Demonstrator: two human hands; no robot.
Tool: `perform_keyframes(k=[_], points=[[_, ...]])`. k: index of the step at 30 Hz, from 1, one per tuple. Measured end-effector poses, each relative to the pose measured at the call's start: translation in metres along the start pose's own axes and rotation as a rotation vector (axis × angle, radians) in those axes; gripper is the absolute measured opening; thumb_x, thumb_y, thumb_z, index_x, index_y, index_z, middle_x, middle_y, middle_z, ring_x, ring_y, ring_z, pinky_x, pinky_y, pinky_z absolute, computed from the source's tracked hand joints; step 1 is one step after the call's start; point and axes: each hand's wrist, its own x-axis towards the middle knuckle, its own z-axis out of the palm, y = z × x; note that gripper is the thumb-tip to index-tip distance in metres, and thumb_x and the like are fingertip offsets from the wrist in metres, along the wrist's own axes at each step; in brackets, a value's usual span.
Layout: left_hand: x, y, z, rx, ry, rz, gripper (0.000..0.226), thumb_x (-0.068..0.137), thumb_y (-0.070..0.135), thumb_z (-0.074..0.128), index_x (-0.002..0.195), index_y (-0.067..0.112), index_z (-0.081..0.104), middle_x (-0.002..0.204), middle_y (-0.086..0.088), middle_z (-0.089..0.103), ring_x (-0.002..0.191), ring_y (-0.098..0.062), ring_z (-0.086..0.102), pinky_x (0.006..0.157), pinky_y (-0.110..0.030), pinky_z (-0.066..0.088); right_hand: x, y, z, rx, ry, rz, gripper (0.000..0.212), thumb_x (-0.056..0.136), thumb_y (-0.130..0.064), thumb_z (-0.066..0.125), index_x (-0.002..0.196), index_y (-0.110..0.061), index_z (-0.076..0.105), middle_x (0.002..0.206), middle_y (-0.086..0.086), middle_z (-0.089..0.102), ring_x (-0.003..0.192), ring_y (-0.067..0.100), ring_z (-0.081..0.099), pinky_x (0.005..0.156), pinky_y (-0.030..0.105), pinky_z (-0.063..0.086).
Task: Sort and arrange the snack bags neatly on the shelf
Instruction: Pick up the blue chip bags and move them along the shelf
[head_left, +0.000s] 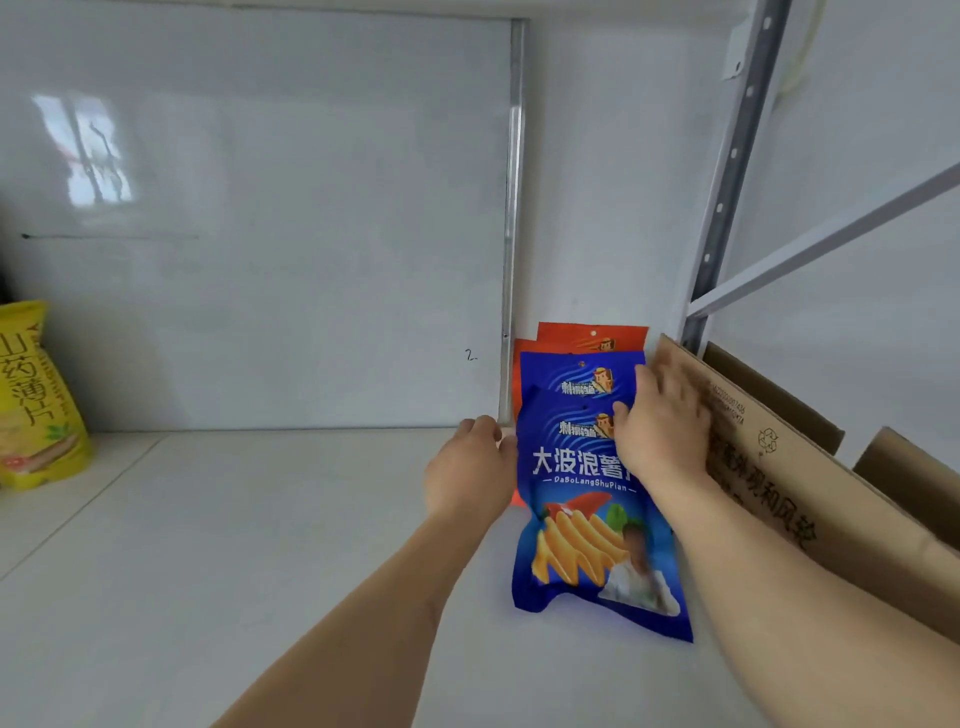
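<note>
From the head camera, a front blue snack bag (592, 525) leans on a white shelf (260, 571) against a second blue bag (576, 371) and two orange bags (592, 335) by the back wall. The left hand (470, 467) touches the front bag's left edge, fingers curled. The right hand (660, 421) rests on its upper right, fingers together, beside a cardboard box (810, 499). A yellow bag (36, 400) stands far left.

A single head-worn view is provided, directed forward and slightly downward at close range onto the white shelf (260, 545) and back panel (260, 208).
</note>
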Motion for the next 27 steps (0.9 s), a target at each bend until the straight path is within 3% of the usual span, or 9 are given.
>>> perform_keyframes(k=[2,4,8,12,18,22,27], points=[[-0.008,-0.011,-0.007,0.196,0.053,0.101,0.032,0.105,0.034,0.036,0.120,0.017,0.059,0.121,0.000,0.061,0.104,-0.023,0.062,0.078,-0.032,0.044,-0.012,-0.018,0.001,-0.132,0.057,-0.163,0.047,0.098,-0.032,0.050,0.142,-0.017,0.043,0.152,0.010,0.039,0.141,0.029,0.033,0.113,0.046,0.026],[-0.014,-0.027,-0.017,0.357,0.102,0.216,0.030,0.105,0.031,0.036,0.114,0.017,0.060,0.113,0.001,0.062,0.098,-0.023,0.063,0.075,-0.033,0.044,-0.026,-0.043,-0.003,-0.172,0.069,-0.342,0.037,0.096,-0.024,0.052,0.132,-0.018,0.054,0.143,0.006,0.049,0.134,0.026,0.042,0.109,0.044,0.031],[-0.027,-0.076,-0.052,0.553,0.207,0.408,0.016,0.083,0.022,0.071,0.071,0.016,0.063,0.069,0.002,0.063,0.058,-0.023,0.059,0.054,-0.028,0.028,-0.065,-0.098,-0.005,-0.235,-0.031,-0.635,0.023,0.092,-0.014,0.054,0.113,-0.016,0.062,0.114,0.003,0.062,0.107,0.025,0.056,0.092,0.039,0.039],[-0.052,-0.146,-0.108,0.755,0.205,0.395,0.025,0.068,0.022,0.084,0.061,0.019,0.061,0.057,0.004,0.056,0.047,-0.020,0.053,0.051,-0.027,0.025,-0.111,-0.153,0.001,-0.236,-0.117,-0.766,0.019,0.092,-0.010,0.050,0.105,-0.016,0.062,0.104,0.003,0.063,0.101,0.027,0.057,0.087,0.038,0.039],[-0.103,-0.236,-0.201,0.843,0.206,0.359,0.022,0.070,0.020,0.083,0.064,0.018,0.063,0.059,0.002,0.058,0.050,-0.022,0.057,0.048,-0.029,0.034,-0.188,-0.245,0.010,-0.142,-0.144,-0.855,0.023,0.095,-0.011,0.045,0.107,-0.020,0.062,0.103,0.000,0.063,0.098,0.025,0.057,0.080,0.035,0.034],[-0.154,-0.296,-0.269,0.834,0.174,0.250,0.017,0.098,0.026,0.054,0.090,0.017,0.067,0.088,-0.001,0.068,0.079,-0.025,0.066,0.064,-0.033,0.040,-0.249,-0.327,0.003,-0.023,-0.169,-0.905,0.026,0.100,-0.014,0.038,0.110,-0.020,0.062,0.108,0.000,0.064,0.101,0.024,0.057,0.086,0.035,0.038],[-0.204,-0.363,-0.338,0.803,0.226,0.121,0.025,0.103,0.028,0.043,0.100,0.017,0.066,0.099,-0.001,0.067,0.091,-0.026,0.066,0.073,-0.034,0.043,-0.305,-0.413,-0.005,0.110,-0.181,-0.918,0.029,0.103,-0.025,0.034,0.110,-0.019,0.061,0.110,-0.001,0.065,0.101,0.024,0.057,0.076,0.034,0.036]])
